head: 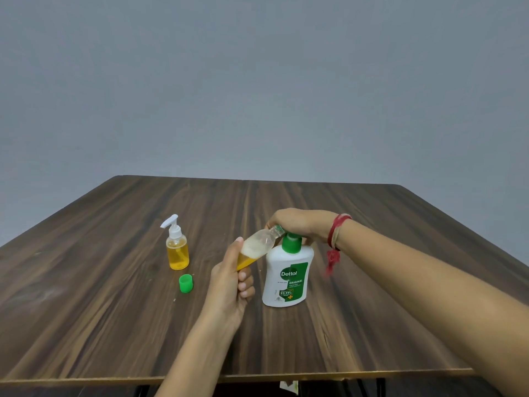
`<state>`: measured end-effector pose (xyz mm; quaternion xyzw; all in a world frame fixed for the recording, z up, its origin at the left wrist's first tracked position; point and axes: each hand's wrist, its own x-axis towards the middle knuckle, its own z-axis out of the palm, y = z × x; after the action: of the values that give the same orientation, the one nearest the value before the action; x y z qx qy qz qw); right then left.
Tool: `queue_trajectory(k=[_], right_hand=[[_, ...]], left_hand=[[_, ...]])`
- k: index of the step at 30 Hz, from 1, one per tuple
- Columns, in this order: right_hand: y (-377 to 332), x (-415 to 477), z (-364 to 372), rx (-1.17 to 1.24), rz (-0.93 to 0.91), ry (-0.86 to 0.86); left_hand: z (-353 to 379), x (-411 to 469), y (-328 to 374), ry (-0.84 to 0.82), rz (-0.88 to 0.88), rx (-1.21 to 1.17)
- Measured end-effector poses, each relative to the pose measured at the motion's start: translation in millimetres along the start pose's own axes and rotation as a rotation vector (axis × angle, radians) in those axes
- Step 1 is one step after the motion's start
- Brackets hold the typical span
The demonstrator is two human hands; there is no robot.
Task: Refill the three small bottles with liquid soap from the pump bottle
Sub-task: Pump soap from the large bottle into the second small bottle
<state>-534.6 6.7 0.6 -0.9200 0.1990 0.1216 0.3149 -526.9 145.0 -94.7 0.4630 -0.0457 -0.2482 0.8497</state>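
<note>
My left fingers [243,285] are curled round the lower half of the small bottle [259,245], thumb along its far side, pinching it firmly. It is tilted, its open mouth touching the spout at the top of the pump bottle [286,279]. Yellow soap sits in its low end with foam above. To do this well, I judge I should keep the mouth tight against the spout, press in slow full strokes so the foam does not climb out, and level the bottle before it gets full. My left hand [229,287] hangs just left of the pump bottle, wrist bent up, forearm coming in from the near edge of the table [114,310]. My right fingers are bent down over the pump head [292,243], thumb tucked on its near side, and one fingertip reaches the small bottle's mouth. My right hand [299,224] sits humped on top of the pump bottle, a red thread [335,234] at the wrist, forearm slanting in from the near right. Well to the left of the pump bottle stands a filled bottle [177,250] with a white pump, a green cap [186,283] just in front of it. I cannot see a third small bottle.
</note>
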Motion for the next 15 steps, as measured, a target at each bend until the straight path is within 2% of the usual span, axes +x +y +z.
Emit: queue_trajectory(k=[15], right_hand=[[-0.5, -1.8, -0.6, 0.018, -0.022, -0.014]], left_hand=[[0.7, 2.6, 2.6, 0.008, -0.003, 0.016]])
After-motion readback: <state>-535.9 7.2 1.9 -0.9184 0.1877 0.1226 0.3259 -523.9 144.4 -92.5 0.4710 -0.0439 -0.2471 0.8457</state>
